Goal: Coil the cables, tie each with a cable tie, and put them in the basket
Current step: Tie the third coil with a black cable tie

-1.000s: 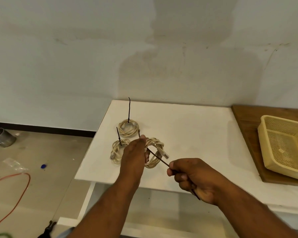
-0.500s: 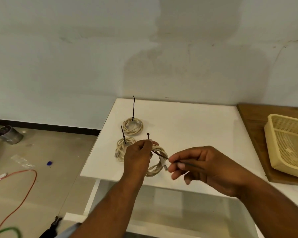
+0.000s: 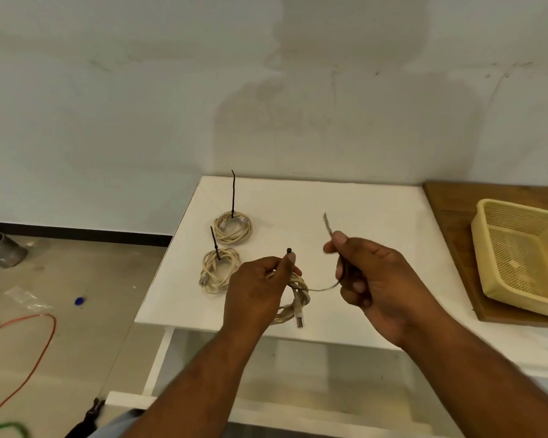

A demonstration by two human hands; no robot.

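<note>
My left hand (image 3: pixel 257 292) grips a coiled beige cable (image 3: pixel 293 300) above the white table's front edge, pinching the head of a black cable tie (image 3: pixel 289 250) at its fingertips. My right hand (image 3: pixel 370 273) holds the tie's tail, which bends from the coil through my fingers and sticks up blurred past my thumb. Two other beige coils lie on the table to the left: the far coil (image 3: pixel 233 226) and the near coil (image 3: pixel 218 270), each bound with an upright black tie. The yellow basket (image 3: pixel 525 248) sits at the right.
The basket rests on a wooden board (image 3: pixel 450 213) beside the white table (image 3: pixel 345 210). On the floor at the left lie an orange cord (image 3: pixel 41 346), a metal can (image 3: pixel 0 249), a plastic bag and a blue cap. A wall stands behind the table.
My right hand has swung the tie's tail up and to the right, bending it away from the coil. My left hand keeps its grip on the coil and the tie's head.
</note>
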